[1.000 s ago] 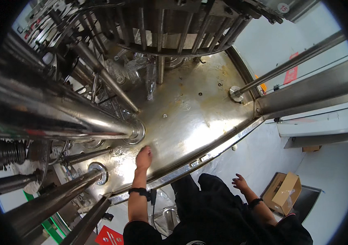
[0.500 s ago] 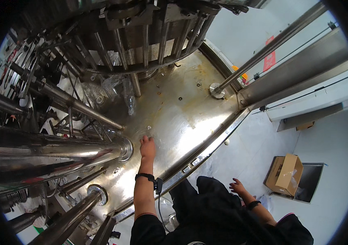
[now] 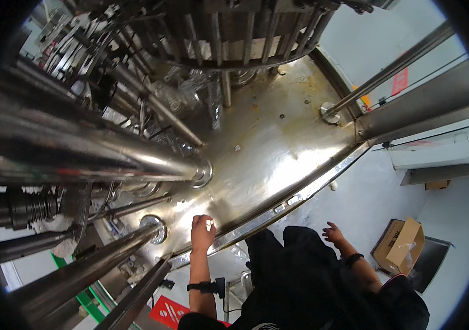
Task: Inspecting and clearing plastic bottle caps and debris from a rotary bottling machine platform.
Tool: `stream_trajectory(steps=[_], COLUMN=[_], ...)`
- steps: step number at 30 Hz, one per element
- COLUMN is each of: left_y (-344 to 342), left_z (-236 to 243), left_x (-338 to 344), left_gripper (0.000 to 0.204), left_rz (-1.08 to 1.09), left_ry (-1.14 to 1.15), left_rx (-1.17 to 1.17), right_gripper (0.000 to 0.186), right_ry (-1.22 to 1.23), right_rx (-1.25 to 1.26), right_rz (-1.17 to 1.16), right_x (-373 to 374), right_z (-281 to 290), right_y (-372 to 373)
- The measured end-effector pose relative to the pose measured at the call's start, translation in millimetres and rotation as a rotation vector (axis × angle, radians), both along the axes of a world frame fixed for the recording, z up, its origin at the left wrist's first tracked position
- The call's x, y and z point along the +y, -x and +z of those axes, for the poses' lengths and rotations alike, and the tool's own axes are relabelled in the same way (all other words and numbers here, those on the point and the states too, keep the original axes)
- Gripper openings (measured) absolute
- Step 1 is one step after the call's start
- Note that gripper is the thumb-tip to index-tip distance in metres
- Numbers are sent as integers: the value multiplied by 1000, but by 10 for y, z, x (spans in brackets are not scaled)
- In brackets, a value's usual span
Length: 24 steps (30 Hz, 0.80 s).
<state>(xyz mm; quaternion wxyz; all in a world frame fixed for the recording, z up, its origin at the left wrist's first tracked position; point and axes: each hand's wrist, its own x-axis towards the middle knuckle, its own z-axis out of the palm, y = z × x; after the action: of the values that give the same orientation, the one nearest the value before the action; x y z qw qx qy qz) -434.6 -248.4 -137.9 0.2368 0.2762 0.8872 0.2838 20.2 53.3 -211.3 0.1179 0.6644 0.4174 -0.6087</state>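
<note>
My left hand [image 3: 203,234] is over the near part of a shiny metal machine deck [image 3: 267,137], with thumb and fingers curled together. A small pale spot shows between the fingertips; it is too small to name. My right hand [image 3: 333,233] hangs above the floor to the right, holding nothing, its fingers apart. A small round pale piece [image 3: 237,148] lies on the deck, beyond my left hand. Clear crumpled plastic [image 3: 214,104] lies farther back, beneath a ring of vertical metal rods [image 3: 248,41].
A thick steel column [image 3: 152,165] and a thinner post [image 3: 108,264] rise from the deck at the left. A slanted rod [image 3: 394,66] stands at the far right. An open cardboard box [image 3: 402,247] sits right on the floor. A red sign [image 3: 167,312] is below.
My left hand has drawn back from the middle of the deck to its near edge, fingers curled. The whole view has shifted. My right hand stays spread at my side.
</note>
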Motion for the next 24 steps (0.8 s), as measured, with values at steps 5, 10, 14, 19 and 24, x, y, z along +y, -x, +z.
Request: stream_trajectory(steps=[5, 10, 14, 19, 24], left_y=[-129, -120, -60, -109, -511], left_z=[208, 522, 599, 578, 411], left_x=[-836, -1341, -1112, -742, -35], left_gripper=[25, 46, 32, 19, 16], left_rz=[185, 73, 273, 176, 108], left_ry=[369, 915, 661, 351, 29], left_rx=[72, -311, 38, 110, 63], right_gripper=[56, 55, 55, 55, 57], right_ry=[-21, -48, -48, -41, -61], right_rx=[34, 69, 111, 125, 107], right_rz=[146, 215, 214, 132, 106], right_x=[214, 169, 177, 175, 180], right_z=[-161, 132, 105, 94, -29], right_y=[131, 617, 535, 266, -51])
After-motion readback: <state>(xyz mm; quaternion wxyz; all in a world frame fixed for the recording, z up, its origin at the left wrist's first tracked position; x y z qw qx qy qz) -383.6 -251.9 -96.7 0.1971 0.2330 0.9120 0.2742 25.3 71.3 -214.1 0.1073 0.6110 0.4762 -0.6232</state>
